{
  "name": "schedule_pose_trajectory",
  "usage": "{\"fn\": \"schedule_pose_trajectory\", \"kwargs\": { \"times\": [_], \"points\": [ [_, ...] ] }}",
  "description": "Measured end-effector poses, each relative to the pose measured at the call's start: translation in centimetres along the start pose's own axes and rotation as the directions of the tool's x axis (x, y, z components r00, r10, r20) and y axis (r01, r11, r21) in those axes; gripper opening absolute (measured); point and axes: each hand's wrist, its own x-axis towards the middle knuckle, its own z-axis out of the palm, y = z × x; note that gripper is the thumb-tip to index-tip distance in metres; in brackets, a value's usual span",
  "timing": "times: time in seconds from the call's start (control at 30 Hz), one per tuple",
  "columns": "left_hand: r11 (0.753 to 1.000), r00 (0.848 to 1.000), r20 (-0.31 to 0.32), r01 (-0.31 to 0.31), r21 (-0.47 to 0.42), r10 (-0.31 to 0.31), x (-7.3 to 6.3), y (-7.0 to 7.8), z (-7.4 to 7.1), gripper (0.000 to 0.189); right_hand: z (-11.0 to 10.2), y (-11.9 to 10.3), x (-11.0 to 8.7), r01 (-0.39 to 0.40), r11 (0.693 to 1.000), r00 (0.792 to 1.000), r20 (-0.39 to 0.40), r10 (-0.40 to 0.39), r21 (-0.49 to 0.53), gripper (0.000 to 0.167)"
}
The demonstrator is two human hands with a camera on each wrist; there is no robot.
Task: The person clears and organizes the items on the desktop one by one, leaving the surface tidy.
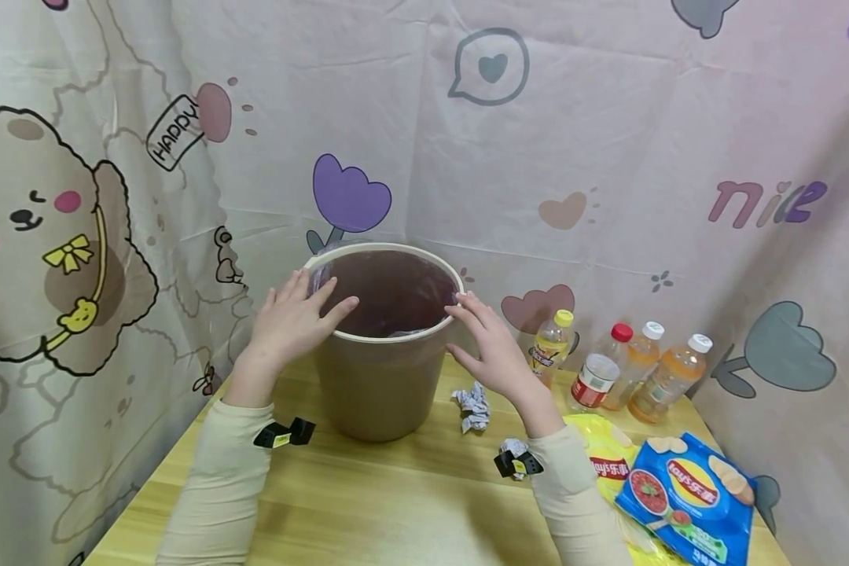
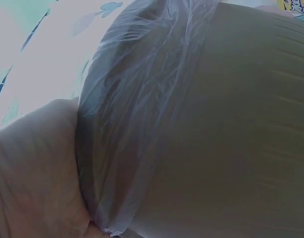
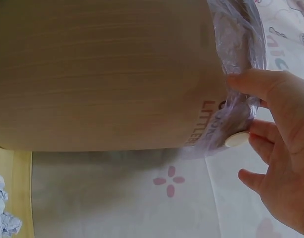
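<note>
A brown trash can (image 1: 378,393) with a cream rim ring (image 1: 396,340) stands on the table, lined with a thin translucent trash bag (image 2: 137,99). My left hand (image 1: 290,314) lies spread over the left side of the rim, its thumb reaching above the opening. At the right side is my right hand (image 1: 491,350), its fingers touching the rim. In the right wrist view that thumb rests against the bag (image 3: 238,44) on the outside wall, and other fingers are by a pale tab (image 3: 237,139). Bag folds hang over the outside of the can in both wrist views.
Crumpled paper (image 1: 472,407) lies right of the can, and another paper ball (image 1: 515,448) is partly behind the right wrist. Several capped bottles (image 1: 597,377) stand at the back right. A blue chip bag (image 1: 689,495) overlaps a yellow chip bag (image 1: 601,440). A printed curtain (image 1: 424,118) hangs behind.
</note>
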Motion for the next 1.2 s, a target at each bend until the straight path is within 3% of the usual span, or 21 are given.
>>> {"fn": "schedule_pose_trajectory", "kwargs": {
  "times": [0.4, 0.7, 0.97, 1.2],
  "points": [
    [1.000, 1.000, -0.006, 0.002, -0.025, -0.002, 0.1, 0.0, 0.3, 0.090, -0.1, -0.2, -0.6, -0.026, 0.994, 1.000, 0.009, 0.025, 0.109, 0.066],
    [0.999, 1.000, -0.023, 0.000, -0.032, -0.001, 0.1, 0.0, 0.5, 0.089, 0.4, -0.2, -2.4, -0.082, 0.985, 0.995, -0.040, 0.089, 0.150, 0.071],
    [0.998, 1.000, -0.022, -0.006, -0.055, 0.005, 0.1, 0.0, 0.6, 0.087, 1.6, 0.4, -4.8, -0.200, 0.953, 0.969, -0.095, 0.226, 0.225, 0.064],
    [0.998, 1.000, -0.020, -0.006, -0.055, 0.005, 0.0, 0.1, 0.6, 0.087, 3.4, 1.6, -7.3, -0.317, 0.919, 0.932, -0.099, 0.347, 0.236, 0.056]
  ]
}}
